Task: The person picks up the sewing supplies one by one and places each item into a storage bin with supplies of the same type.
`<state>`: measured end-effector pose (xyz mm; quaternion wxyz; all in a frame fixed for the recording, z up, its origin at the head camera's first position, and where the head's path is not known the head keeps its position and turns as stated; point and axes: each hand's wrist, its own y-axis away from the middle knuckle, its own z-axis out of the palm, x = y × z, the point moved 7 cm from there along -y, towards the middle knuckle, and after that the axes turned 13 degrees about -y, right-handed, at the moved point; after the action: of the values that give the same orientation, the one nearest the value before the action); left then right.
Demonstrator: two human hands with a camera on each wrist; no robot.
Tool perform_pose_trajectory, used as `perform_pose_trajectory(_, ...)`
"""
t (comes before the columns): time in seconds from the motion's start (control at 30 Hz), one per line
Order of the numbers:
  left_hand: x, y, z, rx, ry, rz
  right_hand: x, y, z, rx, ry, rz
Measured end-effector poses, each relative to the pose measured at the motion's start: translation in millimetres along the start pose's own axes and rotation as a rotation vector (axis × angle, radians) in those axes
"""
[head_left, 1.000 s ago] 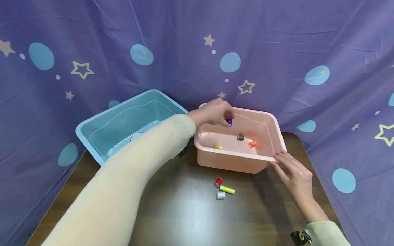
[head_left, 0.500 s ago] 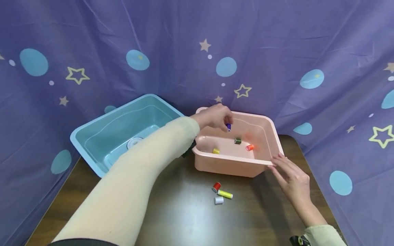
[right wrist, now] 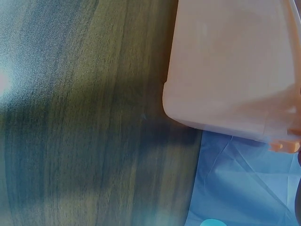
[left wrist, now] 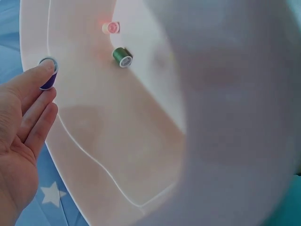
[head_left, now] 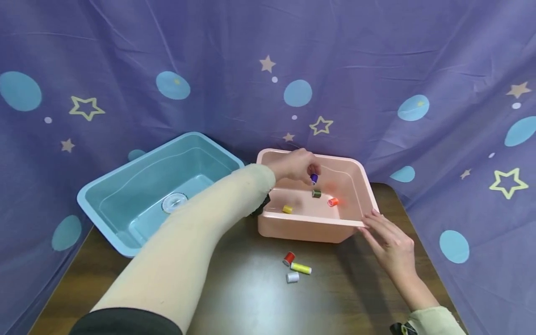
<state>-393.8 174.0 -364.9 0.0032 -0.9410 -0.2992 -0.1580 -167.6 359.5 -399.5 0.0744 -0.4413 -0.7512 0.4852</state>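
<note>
Over the pink basin (head_left: 297,228), as the head view has it, the left hand (head_left: 295,165) slides rightward: the purple spool (head_left: 314,178) pinched in it now lines up almost above the green spool (head_left: 316,193), where a second ago it hung off to the left. That looks like the last stretch of placing it, yet the spool isn't let go! On the basin floor lie the orange spool (head_left: 332,202) and the small yellow spool (head_left: 287,209), the latter now clear of the near rim that partly hid it. At the near right corner the right hand (head_left: 391,246) holds the rim, same as before. Out on the tabletop (head_left: 347,298), the red spool (head_left: 289,258), long yellow spool (head_left: 301,268) and white spool (head_left: 292,277) keep their huddle, so this move leaves them outside.

Over to the left wrist view: thumb and finger clamp the purple spool, two more fingers stretched out, and the green and orange spools lie well apart from it.

Right wrist view: basin wall and tabletop, but the right hand's grip? Can't tell from there.
</note>
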Motion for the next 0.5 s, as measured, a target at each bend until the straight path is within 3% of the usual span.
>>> perform_pose_trajectory(0.17, -1.6, -2.3, 5.1, -0.019, 0.014, 0.005, -1, -0.8, 1, -0.007, -0.011, 0.004)
perform_pose_trajectory(0.5, 3.7, -18.9, 1.0, -0.001, -0.183, 0.101, -2, -0.8, 0, -0.004, -0.005, 0.003)
